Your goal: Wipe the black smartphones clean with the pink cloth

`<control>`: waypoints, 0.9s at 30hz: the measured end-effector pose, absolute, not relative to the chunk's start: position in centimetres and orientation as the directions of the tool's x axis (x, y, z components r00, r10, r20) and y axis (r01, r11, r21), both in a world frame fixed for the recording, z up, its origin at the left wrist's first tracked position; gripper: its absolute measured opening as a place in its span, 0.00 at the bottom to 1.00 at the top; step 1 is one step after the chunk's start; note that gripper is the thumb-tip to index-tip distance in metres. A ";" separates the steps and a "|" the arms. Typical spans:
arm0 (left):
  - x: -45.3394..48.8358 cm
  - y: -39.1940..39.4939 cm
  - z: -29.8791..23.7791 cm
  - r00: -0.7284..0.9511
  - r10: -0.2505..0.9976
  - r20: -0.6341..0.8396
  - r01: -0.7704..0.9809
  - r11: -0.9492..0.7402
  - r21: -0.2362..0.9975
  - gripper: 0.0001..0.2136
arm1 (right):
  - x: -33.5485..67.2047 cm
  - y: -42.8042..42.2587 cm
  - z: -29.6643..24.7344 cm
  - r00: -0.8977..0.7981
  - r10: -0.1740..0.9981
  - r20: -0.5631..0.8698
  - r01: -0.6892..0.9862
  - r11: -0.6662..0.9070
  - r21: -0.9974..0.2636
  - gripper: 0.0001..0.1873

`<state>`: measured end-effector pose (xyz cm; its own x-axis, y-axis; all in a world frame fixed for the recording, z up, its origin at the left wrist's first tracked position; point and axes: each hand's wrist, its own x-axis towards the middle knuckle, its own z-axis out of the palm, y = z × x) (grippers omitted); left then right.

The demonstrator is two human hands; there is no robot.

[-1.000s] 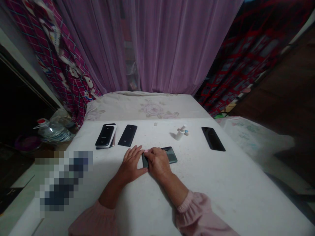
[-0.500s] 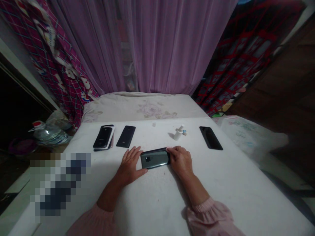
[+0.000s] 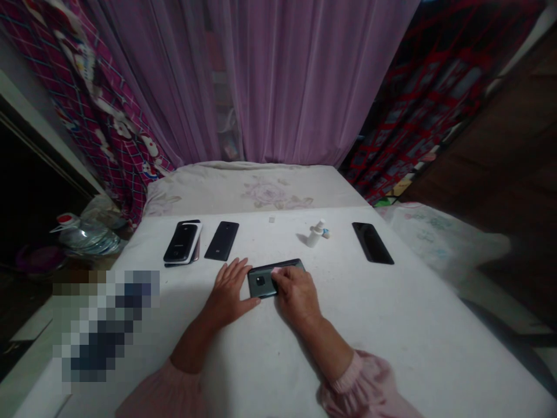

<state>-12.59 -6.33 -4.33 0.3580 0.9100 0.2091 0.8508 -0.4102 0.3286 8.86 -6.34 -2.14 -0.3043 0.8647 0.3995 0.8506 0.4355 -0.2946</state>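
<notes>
A smartphone with a dark green back (image 3: 261, 284) lies flat on the white-covered table (image 3: 391, 325), its round camera module showing at the left end. My left hand (image 3: 229, 287) cups that end, thumb below the phone and fingers at its upper corner. My right hand (image 3: 296, 295) lies on the phone and hides its right half. A small pale pink patch (image 3: 275, 270) shows under the right fingertips, too small to identify. Farther up stand a black phone on a white-edged stack (image 3: 183, 242) and a bare black phone (image 3: 221, 240).
A third black phone (image 3: 372, 242) and a small white bottle (image 3: 315, 235) lie toward the far right, with a tiny white square piece (image 3: 272, 220) near the far edge. A flowered pillow-like cushion (image 3: 256, 194) lies beyond the table, backed by purple curtains (image 3: 278, 81).
My right hand has slid left from the phone's right end onto its back, covering more of it. The left hand and the phone have barely moved.
</notes>
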 end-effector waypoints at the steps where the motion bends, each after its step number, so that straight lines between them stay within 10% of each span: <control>1: -12.6 -6.3 -4.4 0.357 0.909 0.213 0.852 -0.411 0.325 0.32 | 8.4 -6.6 -2.1 -0.326 0.855 0.403 0.837 0.459 -0.297 0.13; 27: -12.7 -6.3 -4.8 0.379 0.889 0.256 0.857 -0.442 0.265 0.31 | 14.8 -7.5 -2.4 -0.431 0.723 0.540 0.731 0.630 -0.260 0.10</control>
<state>-12.70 -6.33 -4.78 0.3790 0.8892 0.2563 0.8572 -0.4417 0.2649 14.83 -7.49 -2.42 -0.4306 0.7228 0.5405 0.7314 0.6303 -0.2602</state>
